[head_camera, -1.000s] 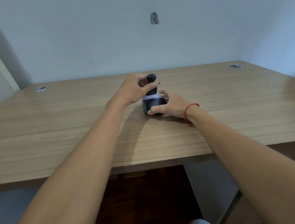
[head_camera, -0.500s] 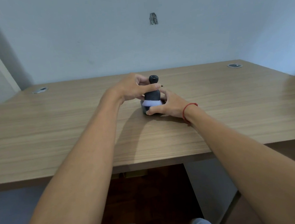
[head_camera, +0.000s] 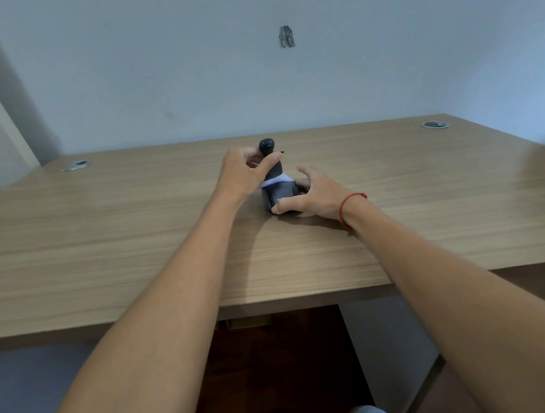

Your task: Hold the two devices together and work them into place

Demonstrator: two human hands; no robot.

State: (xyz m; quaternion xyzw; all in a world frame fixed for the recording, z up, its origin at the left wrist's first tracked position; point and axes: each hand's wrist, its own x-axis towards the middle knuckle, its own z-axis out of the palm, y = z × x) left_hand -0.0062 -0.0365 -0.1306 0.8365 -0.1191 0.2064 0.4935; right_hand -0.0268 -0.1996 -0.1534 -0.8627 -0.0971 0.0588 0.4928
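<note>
1. Pale blue-grey walls meet behind a wide wooden desk (head_camera: 104,239); a small dark patch (head_camera: 286,36) marks the back wall.
2. Two round metal cable grommets sit in the desk's far corners, one at the left (head_camera: 76,164) and one at the right (head_camera: 434,124).
3. Near the middle of the desk stands a small dark device (head_camera: 274,186) with an upright stalk ending in a rounded head, a pale lavender band around its middle and a blocky dark base resting on the wood.
4. The left hand (head_camera: 244,172) grasps the stalk, fingers curled behind it and the thumb laid across its front, just below the rounded head.
5. The right hand (head_camera: 312,191) grips the base, its thumb pressed along the near side low down and its fingers curved around the far side.
6. A red string bracelet (head_camera: 351,205) circles the right wrist.
7. Both forearms reach in from the near edge, and the right wrist lies on the wood.
8. Below the desk edge, dark floor and two knees in pale blue cloth show.
</note>
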